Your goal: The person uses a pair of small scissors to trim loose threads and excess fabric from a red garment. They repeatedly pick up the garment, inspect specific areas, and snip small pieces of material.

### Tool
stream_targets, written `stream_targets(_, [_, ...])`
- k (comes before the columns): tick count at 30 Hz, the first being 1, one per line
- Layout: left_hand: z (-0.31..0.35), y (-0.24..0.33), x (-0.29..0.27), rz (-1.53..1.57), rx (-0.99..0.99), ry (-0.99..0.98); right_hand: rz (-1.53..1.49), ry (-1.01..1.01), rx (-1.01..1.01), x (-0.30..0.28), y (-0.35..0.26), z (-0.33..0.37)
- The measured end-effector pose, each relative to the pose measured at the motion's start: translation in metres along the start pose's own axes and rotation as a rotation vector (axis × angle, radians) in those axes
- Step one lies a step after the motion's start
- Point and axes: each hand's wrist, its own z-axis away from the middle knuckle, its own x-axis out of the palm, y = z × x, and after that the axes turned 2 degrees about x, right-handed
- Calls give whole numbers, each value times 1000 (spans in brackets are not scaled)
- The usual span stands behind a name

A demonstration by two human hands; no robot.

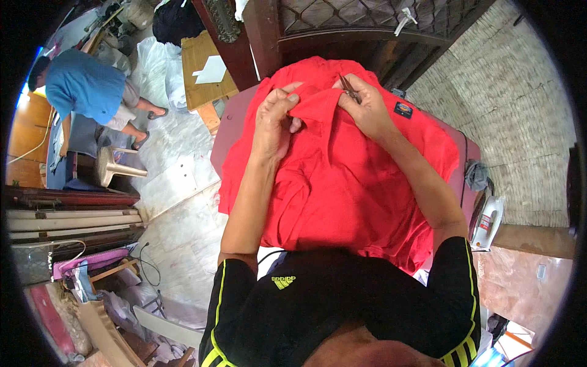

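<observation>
A large red garment (354,196) lies spread and rumpled in front of me, with a small dark label patch (403,109) on its right side. My left hand (273,125) pinches a raised fold of it between thumb and fingers. Level with that, my right hand (369,111) is closed around a pair of small dark thread snips (349,89), points upward. Its thumb also presses on the edge of the lifted cloth. Between both hands the cloth is pulled taut. I cannot tell whether the snips' blades touch it.
The garment covers most of a mauve-topped table (230,125). Beside its right edge stand a white iron (488,223) and a bunched grey cloth (476,175). A dark grilled door (367,33) rises behind. At the left, another person (88,85) bends over a table near a beige plastic stool (112,165).
</observation>
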Motion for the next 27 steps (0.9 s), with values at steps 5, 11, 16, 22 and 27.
stream_targets(5, [1,5,-4,19,-127,-200,-251,38,235,-7,-3,1])
stream_targets(11, [6,-9,1,-392,89,-126,-411,89,325,-15,4,-1])
stream_targets(16, [0,-19,0,-574,396,-149,-412,86,334,-13,0,0])
stream_targets(22, [2,-18,1,-601,415,-139,-433,62,342,-11,-3,1])
stream_targets(27, [6,-22,3,-600,336,-111,-426,36,319,-9,2,2])
